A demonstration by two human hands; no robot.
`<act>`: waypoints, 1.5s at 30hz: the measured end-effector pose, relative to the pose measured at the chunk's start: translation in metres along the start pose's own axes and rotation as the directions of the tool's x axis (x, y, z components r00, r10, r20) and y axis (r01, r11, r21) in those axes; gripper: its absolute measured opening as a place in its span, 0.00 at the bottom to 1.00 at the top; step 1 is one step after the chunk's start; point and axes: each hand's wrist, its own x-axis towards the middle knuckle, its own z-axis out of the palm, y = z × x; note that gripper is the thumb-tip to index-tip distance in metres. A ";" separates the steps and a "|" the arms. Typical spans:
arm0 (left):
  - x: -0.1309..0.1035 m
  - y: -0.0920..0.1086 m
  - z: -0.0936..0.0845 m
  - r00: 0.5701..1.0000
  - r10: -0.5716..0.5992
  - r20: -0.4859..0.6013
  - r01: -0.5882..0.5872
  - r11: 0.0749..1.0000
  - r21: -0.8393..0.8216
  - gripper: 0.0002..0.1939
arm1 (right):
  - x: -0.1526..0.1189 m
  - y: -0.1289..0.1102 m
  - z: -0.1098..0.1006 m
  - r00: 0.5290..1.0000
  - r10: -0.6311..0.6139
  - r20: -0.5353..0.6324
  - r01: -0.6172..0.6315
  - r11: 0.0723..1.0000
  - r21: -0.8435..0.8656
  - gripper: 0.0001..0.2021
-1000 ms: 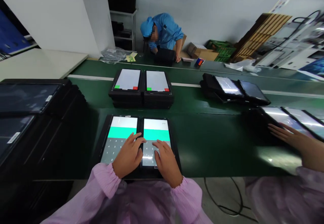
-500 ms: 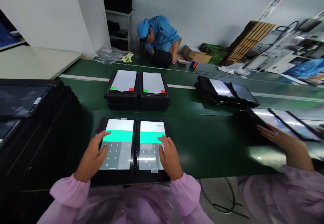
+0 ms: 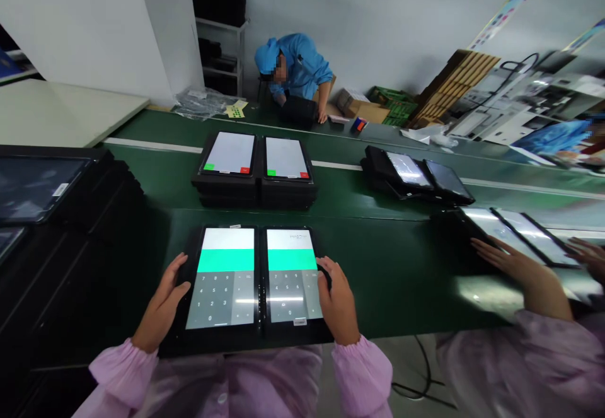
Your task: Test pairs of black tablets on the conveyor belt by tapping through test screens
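Two tablets lie side by side in a black tray (image 3: pixel 218 337) at the near edge of the bench. The left tablet (image 3: pixel 222 279) and the right tablet (image 3: pixel 292 279) both show a calculator screen with a green band; small digits appear at the top of the right one. My left hand (image 3: pixel 161 304) grips the tray's left side, fingers pointing forward and thumb at the rim. Against the tray's right side, my right hand (image 3: pixel 338 298) holds on, its fingertips beside the right tablet and partly hidden.
Beyond the tray, stacked black trays (image 3: pixel 258 194) carry two lit tablets. More stacked trays (image 3: pixel 113 185) stand at left. To the right, a co-worker's hand (image 3: pixel 524 270) touches another tray of tablets (image 3: pixel 505 235). A person in blue (image 3: pixel 297 65) bends over the far side.
Both hands have moved off the calculator screens to the tray's outer sides. The tray with its tablets has shifted slightly toward me and to the right.
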 end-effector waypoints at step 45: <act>-0.025 0.027 0.031 0.859 0.464 0.216 -0.510 0.741 0.437 0.19 | -0.015 -0.084 0.061 0.924 -0.318 0.211 0.294 0.946 0.140 0.16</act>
